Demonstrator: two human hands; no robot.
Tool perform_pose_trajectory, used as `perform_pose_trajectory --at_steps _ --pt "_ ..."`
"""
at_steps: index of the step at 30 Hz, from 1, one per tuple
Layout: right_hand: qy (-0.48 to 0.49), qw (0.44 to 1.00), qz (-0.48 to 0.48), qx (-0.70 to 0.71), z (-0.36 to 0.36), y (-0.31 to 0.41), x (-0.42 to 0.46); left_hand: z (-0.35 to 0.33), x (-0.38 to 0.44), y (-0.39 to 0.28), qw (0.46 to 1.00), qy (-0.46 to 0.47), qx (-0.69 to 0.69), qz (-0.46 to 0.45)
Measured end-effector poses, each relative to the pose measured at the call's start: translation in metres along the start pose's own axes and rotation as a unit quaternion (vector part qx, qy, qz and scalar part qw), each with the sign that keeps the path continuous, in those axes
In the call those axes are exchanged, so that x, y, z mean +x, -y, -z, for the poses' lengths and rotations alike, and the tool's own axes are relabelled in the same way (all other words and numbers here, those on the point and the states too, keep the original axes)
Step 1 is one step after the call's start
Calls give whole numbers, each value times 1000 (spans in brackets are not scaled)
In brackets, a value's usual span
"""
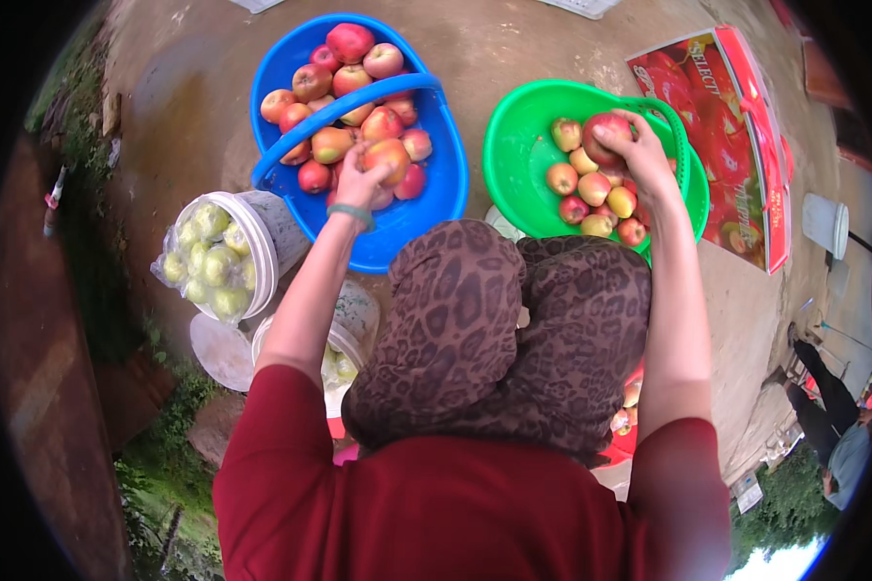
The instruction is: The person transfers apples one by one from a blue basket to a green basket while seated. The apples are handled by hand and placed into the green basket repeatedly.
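Note:
My left hand is over the near part of a blue plastic basket, with its fingers on a red-yellow apple among many others. The basket's handle arches across the fruit. My right hand grips a large dark red apple above a green plastic basket. Beneath it lie smaller red and yellow apples. A bracelet circles my left wrist.
White buckets of bagged green fruit stand at the left, beside a round lid. A printed fruit carton lies right of the green basket. Another person is at the far right.

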State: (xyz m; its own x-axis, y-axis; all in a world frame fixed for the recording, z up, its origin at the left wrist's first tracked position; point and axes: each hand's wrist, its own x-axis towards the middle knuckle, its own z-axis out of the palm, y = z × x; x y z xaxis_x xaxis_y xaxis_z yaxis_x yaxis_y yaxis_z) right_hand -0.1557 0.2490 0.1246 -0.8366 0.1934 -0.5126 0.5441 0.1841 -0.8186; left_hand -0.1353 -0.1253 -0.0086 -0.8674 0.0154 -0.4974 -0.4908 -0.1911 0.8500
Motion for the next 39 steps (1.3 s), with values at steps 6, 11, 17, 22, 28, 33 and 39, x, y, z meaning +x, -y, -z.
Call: perform_pose_trajectory --at_steps 6,11,17,22,28,33,39 --pt "-26 961 -29 -275 -4 -128 60 -48 -49 -48 979 146 -81 118" --pt "45 905 -37 -422 -51 -175 43 -69 -34 -71 968 212 -66 120" --pt "88 846 -49 -523 -60 -188 35 -91 -10 -89 958 254 -30 128" --pt "110 802 23 -586 -62 -217 38 -101 3 -80 952 259 -29 162" --pt "113 778 37 -617 -67 -231 34 -108 1 -73 947 264 10 185" --pt "107 789 46 -603 -65 -232 28 -113 1 -65 945 262 32 194" --pt "150 789 56 -593 -57 -225 24 -119 3 -54 948 257 29 184"
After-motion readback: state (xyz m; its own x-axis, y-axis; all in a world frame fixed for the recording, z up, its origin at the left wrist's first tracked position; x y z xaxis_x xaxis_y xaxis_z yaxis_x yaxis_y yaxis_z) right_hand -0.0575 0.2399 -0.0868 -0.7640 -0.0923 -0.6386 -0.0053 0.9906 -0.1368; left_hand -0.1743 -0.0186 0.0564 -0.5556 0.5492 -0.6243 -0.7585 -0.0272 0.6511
